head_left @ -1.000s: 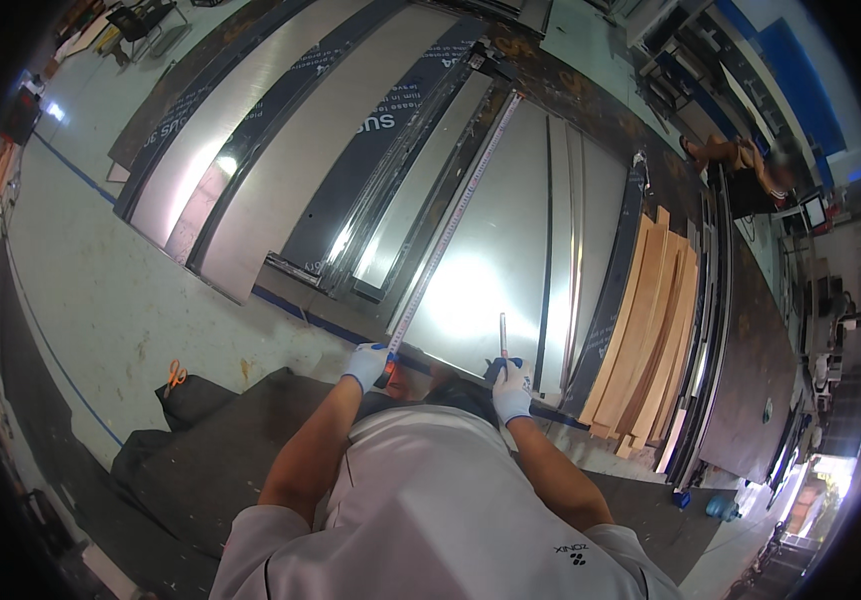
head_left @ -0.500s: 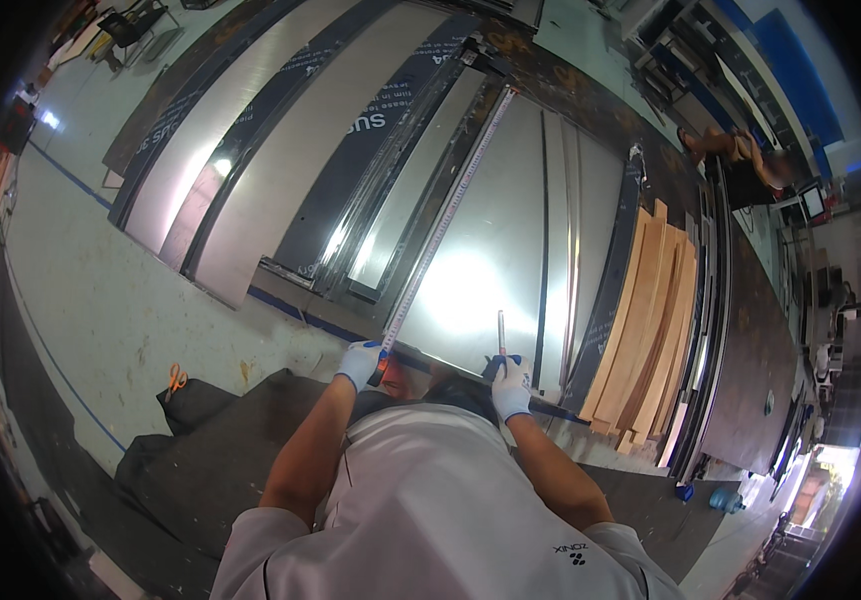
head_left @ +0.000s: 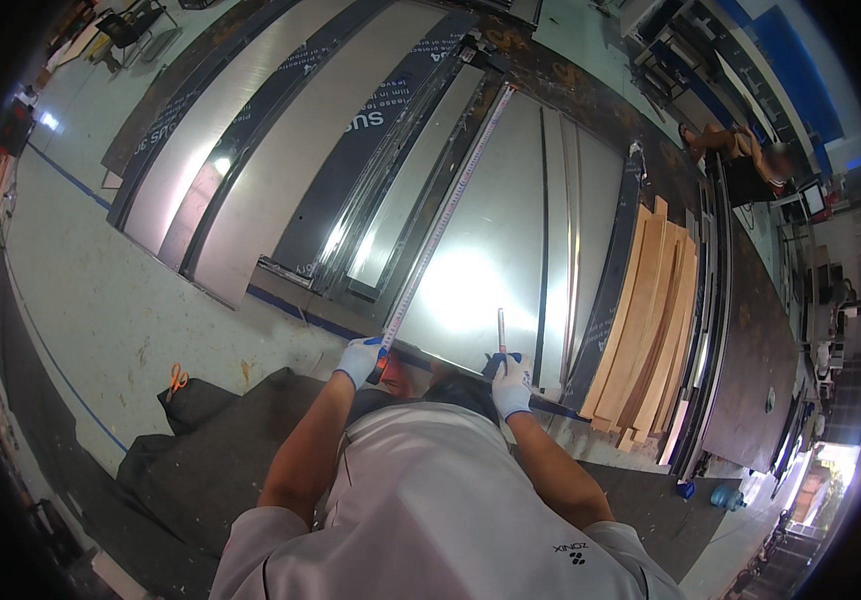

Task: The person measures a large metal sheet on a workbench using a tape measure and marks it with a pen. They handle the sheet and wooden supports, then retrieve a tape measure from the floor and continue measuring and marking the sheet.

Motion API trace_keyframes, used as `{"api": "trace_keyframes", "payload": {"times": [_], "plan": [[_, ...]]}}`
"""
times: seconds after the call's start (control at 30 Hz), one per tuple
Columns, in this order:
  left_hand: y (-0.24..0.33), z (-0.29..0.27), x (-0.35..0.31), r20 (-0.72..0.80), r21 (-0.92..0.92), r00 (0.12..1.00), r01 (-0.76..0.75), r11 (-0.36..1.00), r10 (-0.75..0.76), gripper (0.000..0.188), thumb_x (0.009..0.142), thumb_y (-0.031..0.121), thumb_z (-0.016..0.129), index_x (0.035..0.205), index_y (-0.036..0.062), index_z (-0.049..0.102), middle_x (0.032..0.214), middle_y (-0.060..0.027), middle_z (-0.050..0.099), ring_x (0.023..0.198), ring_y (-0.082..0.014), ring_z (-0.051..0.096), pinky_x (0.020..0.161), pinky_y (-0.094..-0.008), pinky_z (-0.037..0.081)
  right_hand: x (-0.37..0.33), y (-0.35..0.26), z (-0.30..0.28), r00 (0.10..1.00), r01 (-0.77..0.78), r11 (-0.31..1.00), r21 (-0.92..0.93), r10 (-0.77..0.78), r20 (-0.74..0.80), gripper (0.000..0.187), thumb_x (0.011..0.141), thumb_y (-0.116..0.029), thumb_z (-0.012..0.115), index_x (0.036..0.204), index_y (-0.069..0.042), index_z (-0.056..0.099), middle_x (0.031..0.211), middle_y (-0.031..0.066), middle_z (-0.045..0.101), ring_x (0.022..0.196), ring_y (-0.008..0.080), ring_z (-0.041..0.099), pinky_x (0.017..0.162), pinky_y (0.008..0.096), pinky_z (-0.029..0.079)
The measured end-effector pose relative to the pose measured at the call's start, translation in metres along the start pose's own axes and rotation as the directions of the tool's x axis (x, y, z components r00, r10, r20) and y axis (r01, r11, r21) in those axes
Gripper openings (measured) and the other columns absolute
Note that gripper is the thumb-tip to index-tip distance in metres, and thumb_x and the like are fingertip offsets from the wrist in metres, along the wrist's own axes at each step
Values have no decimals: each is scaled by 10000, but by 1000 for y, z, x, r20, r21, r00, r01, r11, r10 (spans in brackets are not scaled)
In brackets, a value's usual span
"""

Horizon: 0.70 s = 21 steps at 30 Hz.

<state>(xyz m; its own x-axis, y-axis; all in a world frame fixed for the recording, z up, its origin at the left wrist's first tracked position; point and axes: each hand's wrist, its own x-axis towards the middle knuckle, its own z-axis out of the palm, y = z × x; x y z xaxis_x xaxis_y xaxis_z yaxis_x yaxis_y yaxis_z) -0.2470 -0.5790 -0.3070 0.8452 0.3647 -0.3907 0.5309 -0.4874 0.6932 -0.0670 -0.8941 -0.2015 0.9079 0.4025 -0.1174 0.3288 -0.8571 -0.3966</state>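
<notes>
White gloved left hand (head_left: 358, 362), fingers curled around a dark, orange-marked tape-measure case (head_left: 378, 373); its long, pale, straight blade (head_left: 432, 250) runs forward and rightward from these nearer fingers, along a shiny silver steel sheet's (head_left: 498, 200) left side. White gloved right hand (head_left: 513, 383) grips a slim, pale, pen-like stick (head_left: 501, 332).

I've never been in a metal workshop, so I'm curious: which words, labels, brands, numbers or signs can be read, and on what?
I won't copy out wording, but lettering shows here:
Dark blue film strips: large pale letters readable, smaller lines partly blurred.
Light grey fabric shirt: small dark lettering beside a logo, readable though turned over.
Long pale measuring tape: markings too small to read.
Dark steel plate: orange-brown marks, too unclear to read.
</notes>
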Motion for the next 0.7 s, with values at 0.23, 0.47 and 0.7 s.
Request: {"api": "trace_keyframes", "payload": {"times": [0.23,0.47,0.7], "plan": [[9,1,-1,42,-351,962,266,898,-268,231,888,247,710,1026,67,756,949,-189,743,865,-360,705,774,-399,552,0,3,3,1000,4,1000,-23,-4,-14,222,942,-139,647,1127,-56,737,1184,224,596,1079,412,594,940,512,490],[28,-9,-6,-20,-395,952,273,877,-305,203,896,223,713,1004,61,770,883,-174,751,770,-315,697,727,-397,542,0,4,4,1000,2,1000,14,-2,-16,220,946,-142,645,1124,-51,738,1171,229,599,1073,409,605,933,506,497],[24,-5,-2,16,-365,943,316,876,-334,210,890,225,721,1013,60,765,886,-186,745,769,-312,688,733,-402,538,0,3,3,1000,1,1000,-5,-1,-6,226,948,-138,640,1132,-46,732,1177,231,592,1073,408,604,933,507,495]]}}
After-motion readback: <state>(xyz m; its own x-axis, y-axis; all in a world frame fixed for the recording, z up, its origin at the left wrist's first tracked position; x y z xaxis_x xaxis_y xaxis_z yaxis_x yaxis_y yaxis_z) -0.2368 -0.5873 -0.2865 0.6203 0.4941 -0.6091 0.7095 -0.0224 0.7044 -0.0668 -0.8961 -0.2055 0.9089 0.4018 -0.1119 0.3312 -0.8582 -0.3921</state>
